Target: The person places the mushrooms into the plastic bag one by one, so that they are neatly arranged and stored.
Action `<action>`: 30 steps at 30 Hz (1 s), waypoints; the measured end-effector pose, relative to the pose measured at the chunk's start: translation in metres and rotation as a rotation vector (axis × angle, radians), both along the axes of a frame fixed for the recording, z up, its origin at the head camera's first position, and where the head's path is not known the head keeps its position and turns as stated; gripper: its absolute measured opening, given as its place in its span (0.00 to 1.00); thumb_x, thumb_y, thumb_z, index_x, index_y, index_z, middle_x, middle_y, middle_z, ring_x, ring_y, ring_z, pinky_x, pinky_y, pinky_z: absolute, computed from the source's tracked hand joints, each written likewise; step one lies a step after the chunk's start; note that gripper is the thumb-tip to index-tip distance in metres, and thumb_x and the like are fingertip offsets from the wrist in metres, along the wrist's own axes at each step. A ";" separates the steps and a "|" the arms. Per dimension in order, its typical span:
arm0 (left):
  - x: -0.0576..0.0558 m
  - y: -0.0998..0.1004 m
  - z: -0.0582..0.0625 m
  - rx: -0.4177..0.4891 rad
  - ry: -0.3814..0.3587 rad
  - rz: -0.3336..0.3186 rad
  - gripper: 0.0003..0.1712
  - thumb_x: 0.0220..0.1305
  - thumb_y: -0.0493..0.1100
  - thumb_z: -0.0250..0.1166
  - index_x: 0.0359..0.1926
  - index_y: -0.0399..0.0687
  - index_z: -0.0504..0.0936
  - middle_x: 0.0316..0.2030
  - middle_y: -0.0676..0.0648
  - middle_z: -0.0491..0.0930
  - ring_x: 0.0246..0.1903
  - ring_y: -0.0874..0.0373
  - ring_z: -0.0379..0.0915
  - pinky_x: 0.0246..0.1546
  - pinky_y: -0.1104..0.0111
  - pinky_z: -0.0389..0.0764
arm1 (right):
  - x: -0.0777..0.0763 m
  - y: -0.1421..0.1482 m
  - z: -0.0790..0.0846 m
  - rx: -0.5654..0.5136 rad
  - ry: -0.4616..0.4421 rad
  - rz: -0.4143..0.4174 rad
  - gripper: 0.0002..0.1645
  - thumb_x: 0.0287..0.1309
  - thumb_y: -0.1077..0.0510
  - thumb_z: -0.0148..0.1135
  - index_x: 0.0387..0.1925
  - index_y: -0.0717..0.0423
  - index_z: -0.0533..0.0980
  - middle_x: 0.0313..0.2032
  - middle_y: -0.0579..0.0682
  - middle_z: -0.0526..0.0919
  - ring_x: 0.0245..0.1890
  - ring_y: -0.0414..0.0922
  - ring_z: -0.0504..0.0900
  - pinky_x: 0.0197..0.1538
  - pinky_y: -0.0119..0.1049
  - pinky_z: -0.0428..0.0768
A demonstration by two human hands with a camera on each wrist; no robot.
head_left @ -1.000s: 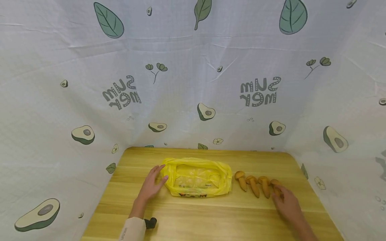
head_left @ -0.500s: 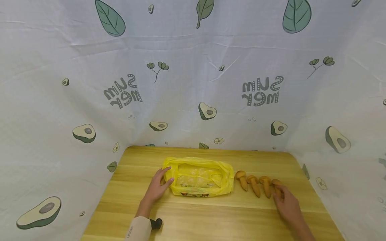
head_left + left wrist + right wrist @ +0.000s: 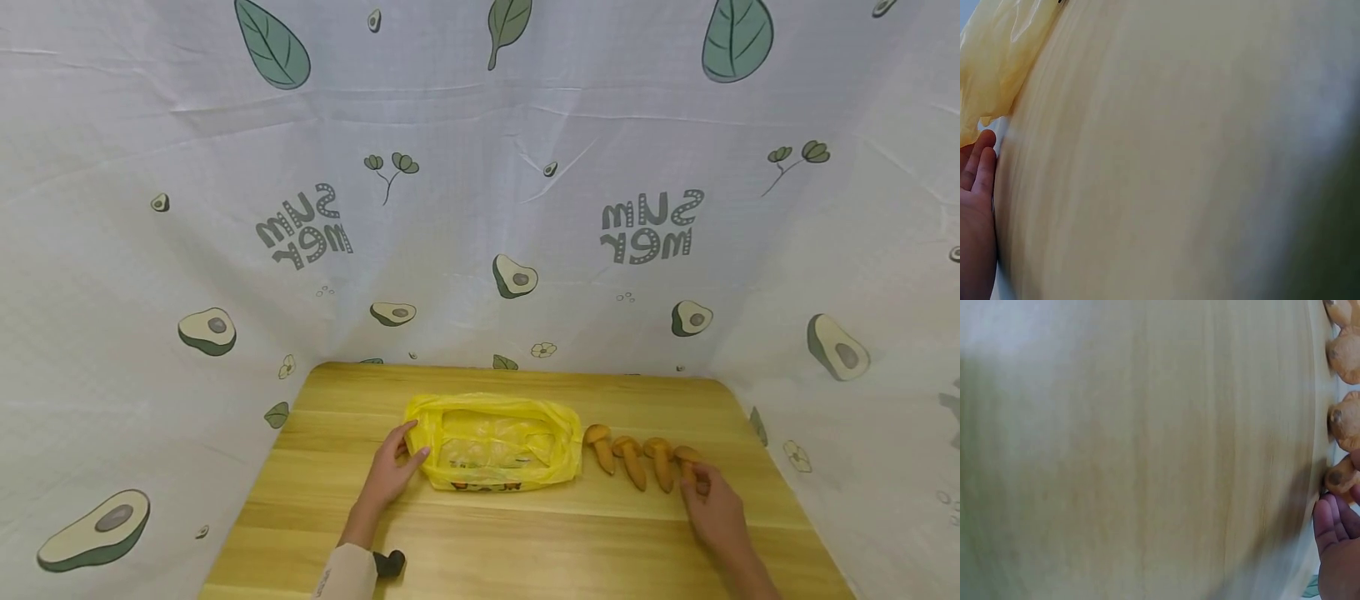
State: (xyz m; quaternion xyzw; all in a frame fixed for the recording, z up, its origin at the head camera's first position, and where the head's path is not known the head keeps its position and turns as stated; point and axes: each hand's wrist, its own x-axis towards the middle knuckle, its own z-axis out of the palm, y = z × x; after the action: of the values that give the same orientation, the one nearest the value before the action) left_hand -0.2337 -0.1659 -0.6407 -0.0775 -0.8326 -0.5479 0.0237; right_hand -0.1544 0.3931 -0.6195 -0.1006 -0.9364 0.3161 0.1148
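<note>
A yellow plastic bag (image 3: 495, 479) lies with its mouth spread wide on the wooden table. My left hand (image 3: 390, 471) is at the bag's left edge, thumb and fingers spread against the thin plastic; in the left wrist view its fingers (image 3: 984, 169) reach out fairly straight beneath the bag (image 3: 1000, 62). To the bag's right, several brown mushrooms lie in a row, caps away from me, such as this mushroom (image 3: 630, 462). My right hand (image 3: 716, 508) pinches the stem of the rightmost mushroom (image 3: 686, 455). The right wrist view shows that mushroom's stem end (image 3: 1335, 478) between thumb and fingers.
A white curtain (image 3: 450, 233) printed with avocados and leaves encloses the table (image 3: 525, 550) at the back and both sides. A black piece (image 3: 390, 564) sticks out beside the left sleeve (image 3: 348, 571).
My left hand and sleeve have shifted slightly right, and the fingers now lie against the bag's edge. My right hand stays at the rightmost mushroom. The whole head view has shifted a little.
</note>
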 end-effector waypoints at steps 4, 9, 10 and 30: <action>0.000 0.000 -0.001 0.027 0.010 -0.008 0.37 0.70 0.50 0.69 0.75 0.47 0.68 0.72 0.37 0.68 0.66 0.40 0.72 0.68 0.50 0.74 | -0.001 0.000 0.001 -0.026 -0.004 -0.007 0.26 0.73 0.56 0.57 0.62 0.73 0.69 0.51 0.73 0.81 0.42 0.54 0.85 0.35 0.23 0.76; 0.002 -0.001 -0.002 0.060 0.001 -0.011 0.38 0.69 0.48 0.70 0.75 0.48 0.67 0.73 0.38 0.68 0.65 0.40 0.73 0.67 0.50 0.75 | 0.000 0.000 0.003 -0.070 -0.012 -0.017 0.26 0.73 0.55 0.59 0.61 0.72 0.70 0.50 0.73 0.81 0.38 0.47 0.84 0.34 0.23 0.77; 0.003 -0.001 -0.003 0.068 -0.004 -0.011 0.39 0.69 0.48 0.70 0.76 0.48 0.67 0.73 0.38 0.67 0.65 0.40 0.73 0.67 0.50 0.75 | 0.000 0.000 0.004 -0.077 -0.015 -0.020 0.26 0.72 0.55 0.60 0.61 0.72 0.70 0.50 0.73 0.81 0.37 0.42 0.84 0.34 0.23 0.77; 0.005 -0.002 -0.004 0.083 0.008 -0.001 0.40 0.67 0.45 0.72 0.76 0.49 0.66 0.72 0.37 0.68 0.63 0.40 0.75 0.67 0.48 0.74 | 0.000 -0.017 0.024 -0.131 0.057 -0.042 0.30 0.69 0.53 0.66 0.62 0.72 0.73 0.45 0.68 0.85 0.31 0.19 0.71 0.31 0.23 0.79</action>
State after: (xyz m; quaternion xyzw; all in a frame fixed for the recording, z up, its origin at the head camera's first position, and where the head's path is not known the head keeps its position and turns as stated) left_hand -0.2288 -0.1678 -0.6443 -0.0789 -0.8091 -0.5815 0.0300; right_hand -0.1547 0.3765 -0.5954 -0.1187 -0.9077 0.3769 0.1412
